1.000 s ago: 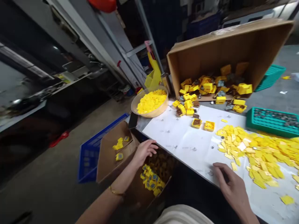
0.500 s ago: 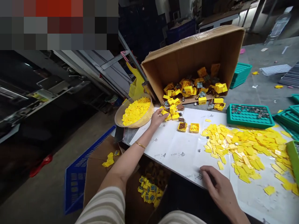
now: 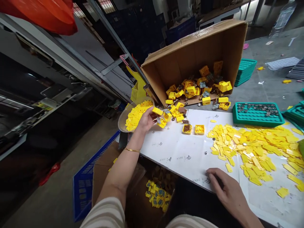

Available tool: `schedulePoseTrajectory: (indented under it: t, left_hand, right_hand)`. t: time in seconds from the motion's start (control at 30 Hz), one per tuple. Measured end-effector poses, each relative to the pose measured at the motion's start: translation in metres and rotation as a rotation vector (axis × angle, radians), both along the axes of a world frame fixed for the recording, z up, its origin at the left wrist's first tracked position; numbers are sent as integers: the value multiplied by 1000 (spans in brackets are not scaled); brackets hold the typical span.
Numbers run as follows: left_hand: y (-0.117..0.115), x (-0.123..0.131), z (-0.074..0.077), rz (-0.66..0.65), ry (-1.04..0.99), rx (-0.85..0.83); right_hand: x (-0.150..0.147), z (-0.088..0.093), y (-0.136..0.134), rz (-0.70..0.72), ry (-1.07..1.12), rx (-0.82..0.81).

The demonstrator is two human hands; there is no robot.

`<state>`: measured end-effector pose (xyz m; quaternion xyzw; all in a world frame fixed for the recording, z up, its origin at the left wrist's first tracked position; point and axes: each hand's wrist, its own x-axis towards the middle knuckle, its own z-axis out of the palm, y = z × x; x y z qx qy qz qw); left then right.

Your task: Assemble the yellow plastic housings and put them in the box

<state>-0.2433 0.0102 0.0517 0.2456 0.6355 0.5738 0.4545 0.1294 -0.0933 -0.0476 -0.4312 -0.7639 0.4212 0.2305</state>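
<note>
My left hand (image 3: 145, 122) is closed around a small yellow plastic casing (image 3: 157, 111), held at the near side of a loose heap. A second yellow casing with a grey circuit piece (image 3: 161, 123) hangs just below the fingers; I cannot tell whether it is gripped too. More yellow casings (image 3: 180, 118) lie right beside. On the white sheet sits an opened pair of casing halves (image 3: 199, 129), one with a brown part inside. My right hand (image 3: 225, 188) rests at the table's near edge, loosely curved, thumb and forefinger apart, nothing visible in it.
A tipped cardboard box (image 3: 190, 52) full of casings stands behind. To the left is a clear bowl (image 3: 122, 122) of yellow pieces. Flat yellow plates (image 3: 251, 145) spread rightward, near a green tray (image 3: 258, 122) of round metal parts. Below the edge, a carton holds yellow pieces (image 3: 158, 194).
My left hand has drawn back leftward from the heap, toward the bowl, lifting a yellow casing. My right hand stays resting at the edge. The view has shifted slightly.
</note>
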Motion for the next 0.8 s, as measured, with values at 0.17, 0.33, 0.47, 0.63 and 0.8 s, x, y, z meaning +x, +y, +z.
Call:
schedulePoseTrajectory:
  t: [0.17,0.33,0.47,0.63,0.8]
  left_hand:
    - [4,-4,32,-95,10,-32]
    - [-5,1,57,-177,-123,81]
    - [-15,17,61,-284,-230,47]
    - [-19,35,54,-495,-217,8]
    - [-19,31,49,-615,-23,17]
  right_hand:
    - [-2,1,-3,-24,-6,-11]
    - [-14,20,16,-104,118,19]
    - [-52,52,63,-26,248,44]
    - [-120,82,113,161,190,136]
    - [-156,88,134,210,-50,191]
